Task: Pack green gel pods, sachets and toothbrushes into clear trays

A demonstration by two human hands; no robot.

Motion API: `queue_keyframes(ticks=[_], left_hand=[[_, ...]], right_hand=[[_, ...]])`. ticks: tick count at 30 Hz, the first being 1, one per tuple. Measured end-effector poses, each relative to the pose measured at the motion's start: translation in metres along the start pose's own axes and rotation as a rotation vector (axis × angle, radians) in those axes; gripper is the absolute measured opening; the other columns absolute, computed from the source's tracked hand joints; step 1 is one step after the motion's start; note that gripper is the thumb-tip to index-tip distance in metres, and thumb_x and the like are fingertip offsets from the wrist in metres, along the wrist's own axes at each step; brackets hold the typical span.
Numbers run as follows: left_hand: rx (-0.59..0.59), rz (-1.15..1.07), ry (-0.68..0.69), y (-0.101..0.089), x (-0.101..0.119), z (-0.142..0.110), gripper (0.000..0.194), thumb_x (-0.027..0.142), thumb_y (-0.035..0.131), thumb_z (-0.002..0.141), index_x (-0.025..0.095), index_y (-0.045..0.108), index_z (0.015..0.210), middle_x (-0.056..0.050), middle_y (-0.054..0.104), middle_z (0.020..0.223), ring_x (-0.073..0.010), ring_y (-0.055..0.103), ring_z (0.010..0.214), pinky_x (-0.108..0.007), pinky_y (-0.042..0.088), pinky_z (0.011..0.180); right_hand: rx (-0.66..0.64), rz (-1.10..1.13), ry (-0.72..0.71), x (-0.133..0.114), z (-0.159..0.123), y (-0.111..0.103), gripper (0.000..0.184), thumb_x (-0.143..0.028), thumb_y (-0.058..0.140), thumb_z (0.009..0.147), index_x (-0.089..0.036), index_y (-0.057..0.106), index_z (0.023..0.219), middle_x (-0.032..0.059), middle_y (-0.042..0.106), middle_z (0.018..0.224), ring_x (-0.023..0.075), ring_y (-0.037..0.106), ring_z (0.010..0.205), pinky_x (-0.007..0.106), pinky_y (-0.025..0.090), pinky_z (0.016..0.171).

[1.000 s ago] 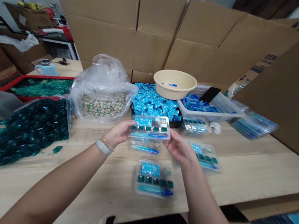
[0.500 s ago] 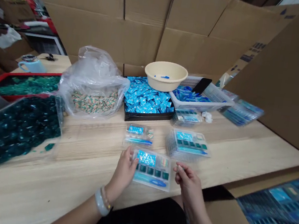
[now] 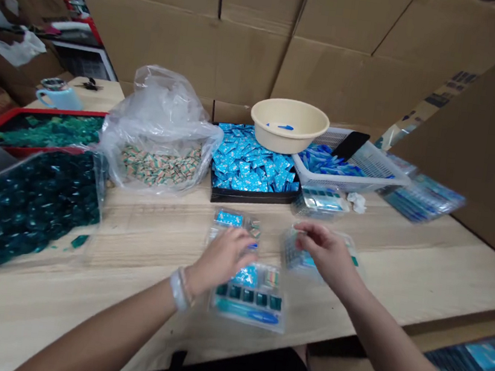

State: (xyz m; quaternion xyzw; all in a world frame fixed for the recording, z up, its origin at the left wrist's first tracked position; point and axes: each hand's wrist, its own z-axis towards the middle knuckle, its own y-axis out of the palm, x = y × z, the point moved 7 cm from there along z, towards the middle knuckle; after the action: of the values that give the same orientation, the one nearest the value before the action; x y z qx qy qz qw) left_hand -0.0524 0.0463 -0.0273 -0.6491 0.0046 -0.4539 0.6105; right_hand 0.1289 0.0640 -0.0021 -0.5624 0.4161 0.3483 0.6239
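A clear plastic case [image 3: 246,312] lies flat on the table before me, with blue sachets, small patterned pieces, a row of dark green squares and a blue pen in its compartments. My left hand [image 3: 222,258], blurred, hovers over its upper left, fingers apart and holding nothing I can see. Behind that hand sits a smaller clear case [image 3: 229,217] with sachets, partly hidden. My right hand [image 3: 327,251] is over a stack of filled clear cases [image 3: 295,256], thumb and fingers drawn together; what they pinch, if anything, is hidden.
Behind are a black tray of blue sachets [image 3: 249,173], a cream bowl [image 3: 289,124], a white basket of pens [image 3: 344,177] and a plastic bag of small pieces [image 3: 159,165]. Dark green pieces [image 3: 39,207] are heaped at left. More packed cases [image 3: 423,196] lie at right.
Both hands have moved away from me: the left has let go of the case's left edge and risen over it, the right has gone from beside the case to the stack behind.
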Motion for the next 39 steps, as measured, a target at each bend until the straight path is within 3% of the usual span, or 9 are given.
queue_keyframes(ticks=[3,6,9,13,19,25,29,34,39], left_hand=[[-0.007,0.075,-0.116,0.007,-0.026,0.041,0.022,0.031,0.049,0.078,0.017,0.062,0.087,-0.009,0.057,0.089,-0.0221,0.051,0.089,-0.034,0.038,0.080],[-0.053,0.144,-0.202,0.023,-0.042,0.062,0.018,0.028,0.058,0.071,0.015,0.062,0.082,-0.011,0.058,0.086,-0.0250,0.052,0.088,-0.035,0.038,0.077],[-0.070,0.088,-0.266,0.029,-0.051,0.064,0.017,0.026,0.052,0.075,0.015,0.060,0.083,-0.012,0.059,0.085,-0.0242,0.055,0.084,-0.034,0.040,0.073],[-0.062,-0.018,-0.363,0.025,-0.060,0.062,0.018,0.029,0.051,0.076,0.013,0.060,0.078,-0.013,0.060,0.079,-0.0249,0.057,0.078,-0.034,0.041,0.068],[-0.036,-0.013,-0.400,0.033,-0.062,0.067,0.011,0.018,0.051,0.072,0.013,0.060,0.076,-0.014,0.059,0.084,-0.0244,0.055,0.080,-0.034,0.041,0.071],[0.044,-0.210,-0.341,0.028,-0.068,0.070,0.014,0.015,0.047,0.072,0.014,0.060,0.074,-0.008,0.061,0.075,-0.0185,0.055,0.072,-0.030,0.041,0.068],[-0.092,-0.602,-0.388,0.026,-0.078,0.081,0.011,0.009,0.047,0.063,0.013,0.058,0.063,0.001,0.054,0.055,-0.0106,0.048,0.053,-0.021,0.038,0.053],[-0.236,-0.760,-0.411,0.019,-0.081,0.096,0.012,0.005,0.045,0.057,0.012,0.055,0.058,0.004,0.047,0.046,-0.0062,0.041,0.039,-0.017,0.035,0.042],[-0.124,-0.918,-0.429,0.014,-0.091,0.104,0.013,0.012,0.050,0.064,0.011,0.059,0.071,0.000,0.055,0.056,-0.0079,0.048,0.048,-0.020,0.041,0.051]], right_hand=[[-0.100,-0.203,-0.104,-0.009,0.038,0.021,0.006,-0.023,0.053,0.065,-0.019,0.055,0.069,-0.0026,0.052,0.056,0.0115,0.047,0.053,0.024,0.035,0.051],[-0.213,-0.444,-0.135,-0.008,0.063,0.044,0.005,-0.014,0.051,0.062,-0.018,0.054,0.062,-0.0021,0.051,0.056,0.0113,0.046,0.054,0.023,0.033,0.052],[-0.274,-0.583,-0.127,-0.003,0.077,0.056,0.008,-0.011,0.050,0.059,-0.017,0.055,0.061,-0.0018,0.049,0.058,0.0108,0.045,0.055,0.022,0.032,0.052],[-0.428,-0.556,-0.071,0.011,0.083,0.069,0.008,-0.011,0.047,0.061,-0.017,0.052,0.063,-0.0040,0.045,0.052,0.0093,0.041,0.049,0.020,0.030,0.047],[-0.518,-0.643,-0.227,0.018,0.078,0.077,0.017,-0.003,0.043,0.057,-0.017,0.052,0.061,-0.0027,0.049,0.056,0.0093,0.043,0.052,0.020,0.031,0.050],[-0.582,-0.594,-0.353,0.001,0.065,0.080,0.018,-0.004,0.041,0.064,-0.017,0.054,0.068,-0.0003,0.051,0.065,0.0101,0.046,0.057,0.021,0.034,0.054],[-0.608,-0.571,-0.408,-0.014,0.060,0.089,0.021,-0.004,0.040,0.067,-0.017,0.054,0.075,-0.0004,0.050,0.067,0.0102,0.045,0.059,0.021,0.033,0.055],[-0.567,-0.652,-0.462,-0.026,0.064,0.096,0.024,-0.003,0.040,0.069,-0.016,0.055,0.082,0.0017,0.051,0.070,0.0123,0.046,0.064,0.022,0.033,0.058],[-0.420,-0.680,-0.468,-0.026,0.082,0.085,0.016,-0.007,0.044,0.071,-0.016,0.056,0.077,0.0054,0.051,0.081,0.0132,0.048,0.068,0.023,0.036,0.061]])
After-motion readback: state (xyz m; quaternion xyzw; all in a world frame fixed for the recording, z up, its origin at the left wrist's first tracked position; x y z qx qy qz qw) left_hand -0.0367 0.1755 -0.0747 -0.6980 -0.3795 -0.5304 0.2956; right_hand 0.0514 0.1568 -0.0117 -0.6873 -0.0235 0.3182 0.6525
